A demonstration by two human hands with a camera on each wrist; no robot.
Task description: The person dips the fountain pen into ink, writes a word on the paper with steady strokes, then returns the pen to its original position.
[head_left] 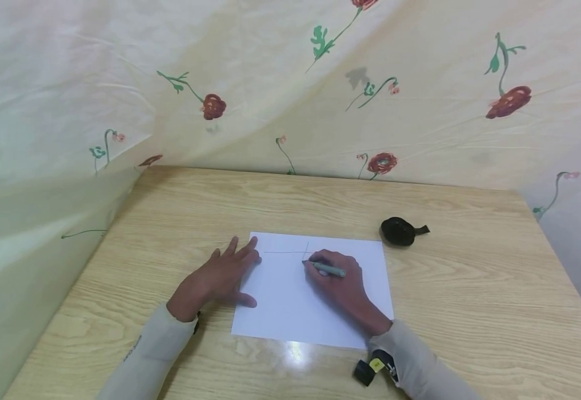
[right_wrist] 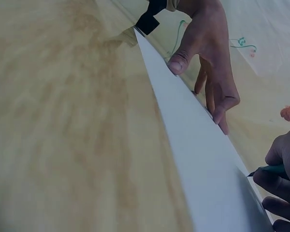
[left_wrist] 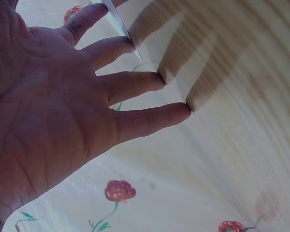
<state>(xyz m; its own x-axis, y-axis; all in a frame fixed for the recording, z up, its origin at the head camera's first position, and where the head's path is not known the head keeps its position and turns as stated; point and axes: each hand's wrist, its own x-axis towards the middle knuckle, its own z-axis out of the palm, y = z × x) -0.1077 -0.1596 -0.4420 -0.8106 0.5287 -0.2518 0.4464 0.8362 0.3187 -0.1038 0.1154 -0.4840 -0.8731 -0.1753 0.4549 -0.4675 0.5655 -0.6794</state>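
Observation:
A white sheet of paper [head_left: 280,300] lies on the wooden table and bears a long thin horizontal line crossed by a short slanted one. My right hand [head_left: 340,278] pinches a grey-green pen [head_left: 331,270], its dark tip on the paper at the lower end of the slanted line. In the right wrist view the pen [right_wrist: 273,170] shows between thumb and fingers. Spread over the sheet's left edge, my left hand [head_left: 222,275] has its thumb and some fingertips on the paper. Its other fingertips touch the wood, as the left wrist view shows, with fingers [left_wrist: 140,87] straight.
A small black pan-shaped object [head_left: 398,231] with a short handle sits beyond the paper's upper right corner. Flower-patterned cloth [head_left: 270,83] hangs behind the wooden table [head_left: 470,278] and along its sides. A black wrist device [head_left: 365,372] is strapped at the right sleeve.

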